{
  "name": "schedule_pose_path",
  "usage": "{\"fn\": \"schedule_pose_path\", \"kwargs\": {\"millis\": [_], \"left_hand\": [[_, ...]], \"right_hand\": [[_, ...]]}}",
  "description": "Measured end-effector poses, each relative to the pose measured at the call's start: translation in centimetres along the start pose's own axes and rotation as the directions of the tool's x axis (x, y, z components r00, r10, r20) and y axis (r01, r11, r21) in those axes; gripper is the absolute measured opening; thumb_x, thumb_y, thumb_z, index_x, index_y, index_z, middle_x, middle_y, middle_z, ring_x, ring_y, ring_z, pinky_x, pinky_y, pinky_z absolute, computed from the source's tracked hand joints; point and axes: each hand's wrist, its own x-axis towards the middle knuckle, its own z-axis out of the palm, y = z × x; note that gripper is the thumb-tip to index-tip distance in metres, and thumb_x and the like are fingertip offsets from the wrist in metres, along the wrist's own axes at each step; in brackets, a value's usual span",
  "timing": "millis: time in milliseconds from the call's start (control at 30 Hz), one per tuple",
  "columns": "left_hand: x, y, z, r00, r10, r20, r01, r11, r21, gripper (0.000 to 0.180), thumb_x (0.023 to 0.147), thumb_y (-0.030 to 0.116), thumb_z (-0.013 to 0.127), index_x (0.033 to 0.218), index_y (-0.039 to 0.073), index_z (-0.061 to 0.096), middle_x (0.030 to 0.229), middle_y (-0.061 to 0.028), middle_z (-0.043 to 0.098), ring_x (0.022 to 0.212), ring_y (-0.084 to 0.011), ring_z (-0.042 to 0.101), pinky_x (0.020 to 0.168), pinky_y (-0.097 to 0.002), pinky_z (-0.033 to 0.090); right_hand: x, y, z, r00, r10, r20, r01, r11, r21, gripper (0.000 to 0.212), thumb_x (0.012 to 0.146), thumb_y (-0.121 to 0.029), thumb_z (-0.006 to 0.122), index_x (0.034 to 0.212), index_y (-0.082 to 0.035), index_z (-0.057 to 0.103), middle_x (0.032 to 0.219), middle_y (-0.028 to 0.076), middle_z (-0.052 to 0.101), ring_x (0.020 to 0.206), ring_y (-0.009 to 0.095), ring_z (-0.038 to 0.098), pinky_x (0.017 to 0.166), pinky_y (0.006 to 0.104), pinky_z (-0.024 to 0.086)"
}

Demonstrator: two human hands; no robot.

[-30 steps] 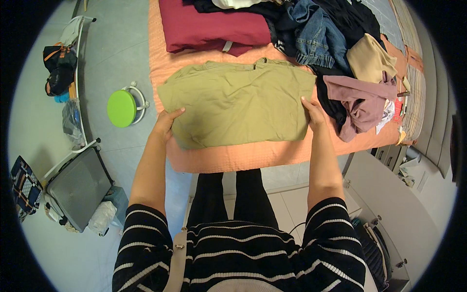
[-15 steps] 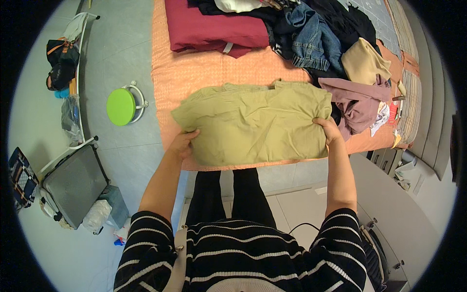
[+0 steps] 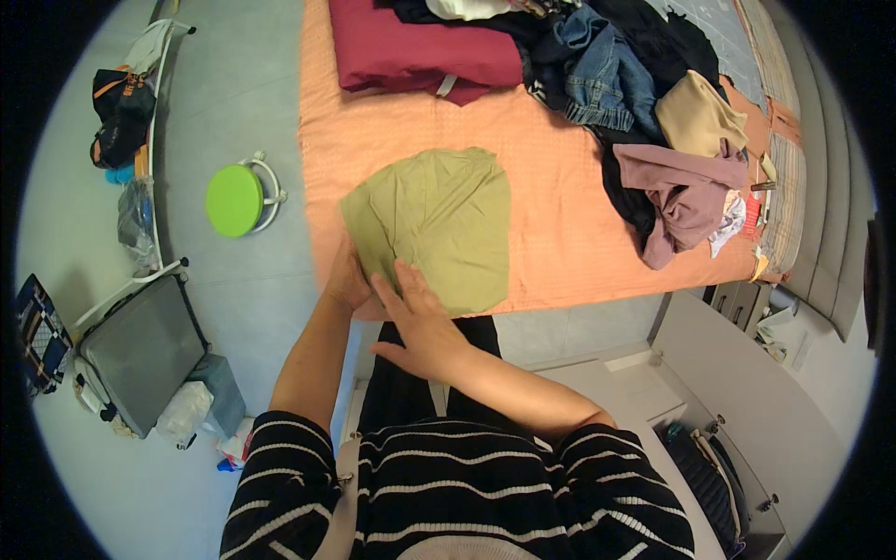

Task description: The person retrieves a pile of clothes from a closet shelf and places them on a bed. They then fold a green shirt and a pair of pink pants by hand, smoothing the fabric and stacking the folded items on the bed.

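An olive-green cloth garment lies folded into a compact, rounded bundle near the front edge of the bed; its exact kind does not show. My left hand rests against the bundle's lower left edge, fingers stretched along it and partly hidden. Over the lower left part of the cloth, my right hand is open, with its fingers spread and the tips touching or just above the fabric. My right forearm crosses in front of my body from the right.
The orange bedspread carries a dark red folded textile, a denim piece, a beige cloth and a mauve garment. Left of the bed stand a green stool and a grey suitcase. A white cabinet door is at right.
The garment's right half has been folded over to the left, making it about half as wide. My right hand has let go of the right edge and moved left, beside my left hand.
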Motion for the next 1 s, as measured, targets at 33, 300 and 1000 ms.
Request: {"fn": "schedule_pose_path", "kwargs": {"millis": [33, 300, 1000], "left_hand": [[-0.4, 0.4, -0.3, 1.0, 0.011, -0.003, -0.011, 1.0, -0.027, 0.056, 0.097, 0.043, 0.044, 0.139, 0.007, 0.034, 0.138, -0.0114, 0.043, 0.121, -0.027, 0.047, 0.098, -0.0418, 0.042], [-1.5, -1.4, 6.9, 0.616, 0.675, 0.406, -0.212, -0.355, 0.911, 0.051, 0.091, 0.029, 0.056, 0.131, 0.001, 0.043, 0.136, -0.0192, 0.042, 0.128, -0.0331, 0.038, 0.103, -0.0465, 0.031], [11.9, -1.4, 12.3, 0.616, 0.071, 0.784, -0.286, -0.908, 0.307, 0.044, 0.082, 0.033, 0.061, 0.123, 0.018, 0.054, 0.135, -0.0146, 0.045, 0.126, -0.0337, 0.039, 0.099, -0.0538, 0.032]], "right_hand": [[-0.3, 0.4, 0.3, 0.999, -0.037, -0.003, 0.037, 0.999, -0.014, 0.081, 0.079, -0.028, 0.07, 0.144, -0.008, 0.026, 0.148, 0.029, 0.014, 0.134, 0.044, 0.027, 0.109, 0.0463, 0.028], [0.5, 13.7, -1.0, 0.876, 0.201, -0.438, -0.255, 0.964, -0.068, 0.064, 0.082, -0.032, 0.066, 0.136, -0.007, 0.042, 0.143, 0.029, 0.029, 0.13, 0.047, 0.03, 0.104, 0.0507, 0.031], [-4.3, 13.4, 7.2, 0.98, 0.196, -0.024, -0.191, 0.912, -0.363, 0.069, 0.084, -0.052, 0.057, 0.142, -0.022, 0.036, 0.151, 0.018, 0.017, 0.139, 0.037, 0.013, 0.103, 0.0675, 0.015]]}}
